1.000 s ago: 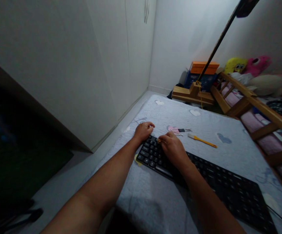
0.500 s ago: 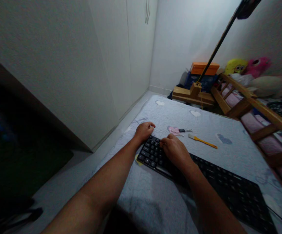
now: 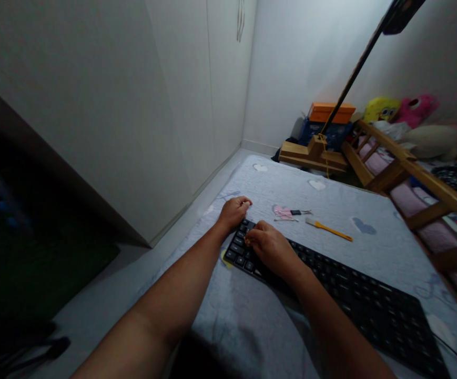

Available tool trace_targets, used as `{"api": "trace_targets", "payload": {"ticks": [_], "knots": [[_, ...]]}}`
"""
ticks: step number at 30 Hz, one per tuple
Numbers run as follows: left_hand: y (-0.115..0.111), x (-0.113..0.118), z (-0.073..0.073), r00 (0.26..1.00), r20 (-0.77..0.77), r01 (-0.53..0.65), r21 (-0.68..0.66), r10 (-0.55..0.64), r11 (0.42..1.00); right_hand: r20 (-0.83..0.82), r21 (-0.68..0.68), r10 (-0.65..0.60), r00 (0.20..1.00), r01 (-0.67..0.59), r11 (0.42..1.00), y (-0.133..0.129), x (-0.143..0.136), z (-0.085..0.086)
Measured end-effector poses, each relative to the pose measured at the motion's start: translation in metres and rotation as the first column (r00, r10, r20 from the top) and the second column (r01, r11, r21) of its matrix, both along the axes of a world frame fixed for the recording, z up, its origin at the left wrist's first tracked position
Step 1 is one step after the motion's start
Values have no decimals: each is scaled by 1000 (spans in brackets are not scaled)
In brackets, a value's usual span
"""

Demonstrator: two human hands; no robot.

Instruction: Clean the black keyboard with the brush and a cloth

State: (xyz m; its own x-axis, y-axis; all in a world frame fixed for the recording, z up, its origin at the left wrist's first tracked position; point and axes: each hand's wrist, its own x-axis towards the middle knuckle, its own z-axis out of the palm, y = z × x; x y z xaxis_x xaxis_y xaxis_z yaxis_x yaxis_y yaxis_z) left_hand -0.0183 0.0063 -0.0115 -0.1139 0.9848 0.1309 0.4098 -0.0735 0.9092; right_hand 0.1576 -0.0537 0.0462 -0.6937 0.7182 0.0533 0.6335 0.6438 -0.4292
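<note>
Right hand is drawn in toward a narrow pinch over the left end of the black computer keyboard; something small and yellowish shows at its tips, but I cannot tell whether it is a held thing. Left hand is loosely curled at the keyboard's far-left corner, and I cannot tell whether it grips the edge or only rests beside it. The keyboard lies flat on a heart-print cloth, running from the hands to the near right.

For good work on these keys, I would brace that corner with the left hand so the board cannot slide, keep the right wrist low, and use light, short fingertip movements, one key at a time. Pressing sideways could shift the keyboard, and the right hand itself hides much of the key area, so tilting the knuckles away would help sight.

Compared with half a second ago, the right hand sits farther left and a little nearer, covering keys that showed then; the left hand is practically unmoved. The yellow-handled brush, the cotton swab and what looks like a wire keycap puller remain on the far side, untouched
</note>
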Motion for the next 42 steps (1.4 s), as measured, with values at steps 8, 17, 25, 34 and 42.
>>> {"api": "trace_targets", "payload": {"ticks": [8,17,25,34,42], "knots": [[0,1,2,1000,-20,3,11,-3,1000,31,129,-198,980,193,973,17,4,-3],[1,-3,0,997,60,53,-6,-53,999,-67,25,67,995,-66,998,1,-11,-5],[1,-7,1,992,96,84,-20,-81,996,52,87,-48,997,43,995,16,-15,-1],[2,-9,-1,993,68,97,0,-97,995,29,137,-159,987,153,979,32,-15,-5],[4,-9,-3,994,65,92,2,-92,996,62,132,-98,993,90,987,28,-26,-3]]}}
